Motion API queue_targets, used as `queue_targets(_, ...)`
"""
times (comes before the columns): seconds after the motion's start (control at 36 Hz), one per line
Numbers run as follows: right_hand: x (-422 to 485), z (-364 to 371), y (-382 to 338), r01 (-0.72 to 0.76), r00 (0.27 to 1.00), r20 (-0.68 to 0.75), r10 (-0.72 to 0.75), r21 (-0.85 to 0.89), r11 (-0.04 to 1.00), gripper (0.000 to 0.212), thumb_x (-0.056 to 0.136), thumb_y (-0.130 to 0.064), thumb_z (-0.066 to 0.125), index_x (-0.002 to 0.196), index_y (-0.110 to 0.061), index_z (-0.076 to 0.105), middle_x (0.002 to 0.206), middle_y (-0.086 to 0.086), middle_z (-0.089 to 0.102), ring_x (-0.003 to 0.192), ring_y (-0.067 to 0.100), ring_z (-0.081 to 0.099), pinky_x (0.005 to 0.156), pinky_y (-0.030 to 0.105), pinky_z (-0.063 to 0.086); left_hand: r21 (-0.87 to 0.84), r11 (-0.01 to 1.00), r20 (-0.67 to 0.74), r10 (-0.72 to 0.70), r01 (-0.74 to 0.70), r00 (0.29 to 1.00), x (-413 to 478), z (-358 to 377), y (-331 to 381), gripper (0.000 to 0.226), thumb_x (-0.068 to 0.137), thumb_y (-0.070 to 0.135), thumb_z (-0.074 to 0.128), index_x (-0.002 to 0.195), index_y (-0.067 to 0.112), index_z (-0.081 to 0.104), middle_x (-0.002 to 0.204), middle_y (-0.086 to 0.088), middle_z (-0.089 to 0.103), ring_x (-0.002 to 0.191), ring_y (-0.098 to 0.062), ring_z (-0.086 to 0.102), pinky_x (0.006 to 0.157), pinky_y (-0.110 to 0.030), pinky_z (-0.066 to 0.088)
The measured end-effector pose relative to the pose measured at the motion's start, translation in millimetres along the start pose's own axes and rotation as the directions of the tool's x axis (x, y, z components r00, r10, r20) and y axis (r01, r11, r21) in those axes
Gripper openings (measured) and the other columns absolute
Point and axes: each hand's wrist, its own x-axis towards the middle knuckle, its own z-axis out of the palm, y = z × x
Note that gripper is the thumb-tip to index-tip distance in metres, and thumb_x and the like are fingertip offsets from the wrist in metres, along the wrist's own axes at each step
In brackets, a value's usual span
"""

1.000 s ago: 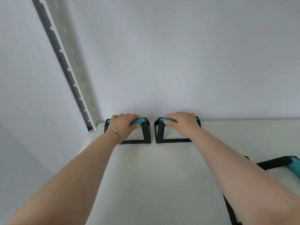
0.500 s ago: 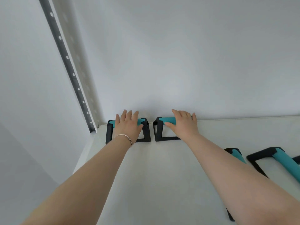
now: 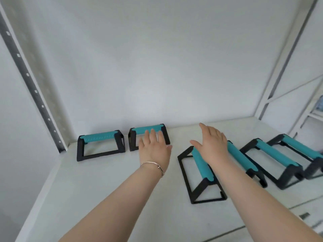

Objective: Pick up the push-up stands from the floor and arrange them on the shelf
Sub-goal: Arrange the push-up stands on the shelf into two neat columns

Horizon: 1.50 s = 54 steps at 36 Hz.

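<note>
Several push-up stands with black frames and teal grips rest on the white shelf (image 3: 108, 186). One stand (image 3: 100, 144) sits at the back left by the wall, and a second stand (image 3: 148, 131) is beside it. My left hand (image 3: 153, 149), wearing a thin bracelet, hovers open just in front of the second stand and holds nothing. My right hand (image 3: 212, 144) is open above a third stand (image 3: 201, 173) that lies lengthwise. Further stands (image 3: 272, 152) line up at the right; the farthest of them (image 3: 300, 149) is blurred at the edge.
A perforated metal upright (image 3: 33, 88) runs along the left of the shelf bay. White shelf posts (image 3: 279, 67) and another rack stand at the right. The white back wall (image 3: 157, 67) closes the shelf behind the stands.
Both hands have let go of the two back stands and drawn away to the right. The view has swung right, showing more stands on the shelf.
</note>
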Motion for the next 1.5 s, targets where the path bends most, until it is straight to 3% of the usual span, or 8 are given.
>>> queue_targets(0.14,-15,-12,61,-0.108,0.991,0.067,0.115,-0.108,0.988,0.077,0.088,-0.064,0.046,0.15,-0.024,0.023,0.148,0.008,0.04,0.134,0.03,0.035,0.112,0.051,0.026,-0.034,0.999,0.013,-0.024,0.025,1.0,-13,0,74,0.072,0.094,0.062,0.032,0.144,0.011,0.027,0.141,-0.011,0.039,0.13,-0.032,0.036,0.103,-0.043,0.034)
queue_targets(0.31,-16,-13,99,-0.189,0.956,0.203,0.212,-0.129,0.974,0.083,0.083,-0.067,0.053,0.146,-0.022,0.023,0.139,0.009,0.041,0.123,0.034,0.042,0.093,0.045,0.043,-0.15,0.954,0.239,-0.221,0.26,0.946,-13,18,143,0.084,0.082,0.074,0.044,0.137,0.012,0.031,0.13,-0.007,0.042,0.116,-0.031,0.045,0.085,-0.042,0.042)
queue_targets(0.42,-10,-7,109,-0.198,0.923,0.321,0.211,-0.074,0.977,0.078,0.082,-0.06,0.061,0.137,-0.018,0.028,0.121,0.01,0.047,0.103,0.032,0.057,0.065,0.035,0.043,-0.246,0.884,0.339,-0.307,0.398,0.89,-9,31,158,0.082,0.083,0.057,0.061,0.137,0.005,0.027,0.13,-0.012,0.04,0.117,-0.032,0.052,0.088,-0.04,0.048)
queue_targets(0.61,6,4,124,-0.187,0.9,0.391,0.192,-0.05,0.981,0.066,0.085,-0.04,0.067,0.131,-0.01,0.03,0.11,0.011,0.056,0.097,0.031,0.061,0.064,0.035,0.044,-0.299,0.813,0.409,-0.364,0.5,0.837,-6,32,154,0.064,0.086,0.031,0.066,0.131,-0.001,0.033,0.13,-0.02,0.05,0.115,-0.033,0.058,0.091,-0.036,0.051)
queue_targets(0.72,10,6,123,-0.179,0.912,0.374,0.166,0.002,0.984,0.049,0.088,-0.043,0.063,0.108,-0.01,0.033,0.078,0.003,0.049,0.077,0.028,0.057,0.059,0.035,0.044,-0.269,0.839,0.407,-0.347,0.474,0.845,-13,25,133,0.054,0.089,0.032,0.064,0.126,0.002,0.039,0.121,-0.016,0.057,0.104,-0.03,0.063,0.077,-0.032,0.049)
queue_targets(1.03,11,7,46,0.021,0.939,0.338,-0.063,0.124,0.992,0.045,0.091,-0.051,0.054,0.103,-0.01,0.041,0.088,0.007,0.058,0.075,0.03,0.057,0.059,0.035,0.043,-0.259,0.858,0.321,-0.357,0.444,0.877,-30,-18,-5,0.056,0.089,0.045,0.062,0.131,0.016,0.039,0.094,-0.004,0.055,0.087,-0.023,0.065,0.077,-0.041,0.06)
queue_targets(1.28,7,17,-51,0.349,0.856,0.337,-0.392,0.181,0.919,0.038,0.091,-0.048,0.056,0.121,-0.025,0.049,0.108,0.0,0.063,0.095,0.025,0.06,0.072,0.035,0.049,-0.131,0.962,0.312,-0.189,0.24,0.931,-46,-41,-115,0.048,0.093,0.04,0.056,0.136,0.025,0.042,0.107,0.001,0.059,0.088,-0.018,0.058,0.08,-0.033,0.05)
queue_targets(1.5,1,41,-96,0.454,0.793,0.384,-0.473,0.147,0.879,0.032,0.093,-0.045,0.053,0.124,-0.035,0.05,0.113,-0.004,0.06,0.106,0.024,0.056,0.093,0.042,0.036,-0.065,0.99,0.317,-0.1,0.127,0.943,-54,-35,-177,0.043,0.095,0.027,0.055,0.137,0.035,0.046,0.125,0.003,0.059,0.109,-0.02,0.055,0.099,-0.039,0.045)
